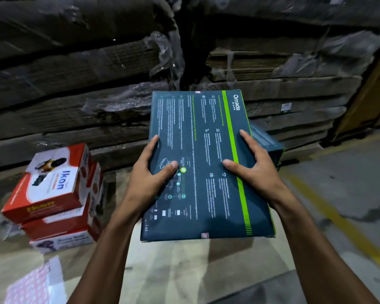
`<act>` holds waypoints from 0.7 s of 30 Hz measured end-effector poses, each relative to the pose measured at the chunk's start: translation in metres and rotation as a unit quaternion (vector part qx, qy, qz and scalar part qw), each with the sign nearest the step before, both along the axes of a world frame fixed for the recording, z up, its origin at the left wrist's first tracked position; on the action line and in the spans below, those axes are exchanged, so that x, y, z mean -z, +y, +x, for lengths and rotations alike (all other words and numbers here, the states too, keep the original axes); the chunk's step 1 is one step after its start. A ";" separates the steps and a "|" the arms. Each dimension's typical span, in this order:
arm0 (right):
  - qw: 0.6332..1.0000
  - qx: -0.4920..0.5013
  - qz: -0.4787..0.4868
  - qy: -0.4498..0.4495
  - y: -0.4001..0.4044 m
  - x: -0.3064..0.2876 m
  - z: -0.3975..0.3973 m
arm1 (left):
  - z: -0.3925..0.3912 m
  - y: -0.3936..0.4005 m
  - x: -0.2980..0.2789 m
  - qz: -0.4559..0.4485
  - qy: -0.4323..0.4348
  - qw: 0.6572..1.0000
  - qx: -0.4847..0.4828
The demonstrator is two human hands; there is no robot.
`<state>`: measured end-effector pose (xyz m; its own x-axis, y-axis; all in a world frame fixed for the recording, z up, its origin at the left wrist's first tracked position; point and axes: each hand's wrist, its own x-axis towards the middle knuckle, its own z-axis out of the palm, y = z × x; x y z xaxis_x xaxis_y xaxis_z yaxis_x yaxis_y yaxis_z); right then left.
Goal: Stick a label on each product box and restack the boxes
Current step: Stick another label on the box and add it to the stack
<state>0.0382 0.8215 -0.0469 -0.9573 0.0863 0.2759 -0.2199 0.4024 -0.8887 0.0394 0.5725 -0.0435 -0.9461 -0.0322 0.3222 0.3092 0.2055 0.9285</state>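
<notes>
Both hands grip the dark Omada box [198, 163] above the floor: your left hand [150, 178] and right hand [253, 170] clamp its long edges, thumbs on top. Judged rigid, light, slick-printed; hold at edges.

Red box stack [57, 194] blocking left, cardboard bundles [86, 84] walling the back, open floor [338, 205] right.
</notes>
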 end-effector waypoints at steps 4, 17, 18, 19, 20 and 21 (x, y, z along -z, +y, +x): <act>1.000 -0.003 0.012 0.010 0.039 -0.007 -0.037 | -0.032 0.037 -0.007 -0.004 0.006 1.000 -0.010; 0.995 -0.097 0.005 -0.021 0.143 -0.038 -0.169 | -0.133 0.140 -0.028 -0.008 -0.043 0.997 -0.062; 0.994 -0.102 0.011 -0.024 0.147 -0.039 -0.178 | -0.140 0.145 -0.028 -0.009 -0.054 0.996 -0.068; 0.994 -0.105 0.018 -0.030 0.150 -0.039 -0.188 | -0.146 0.148 -0.029 -0.010 -0.064 0.995 -0.072; 0.993 -0.111 0.022 -0.037 0.153 -0.039 -0.196 | -0.153 0.152 -0.028 -0.015 -0.074 0.994 -0.076; 0.992 -0.117 0.023 -0.047 0.156 -0.040 -0.205 | -0.159 0.154 -0.029 -0.022 -0.084 0.993 -0.078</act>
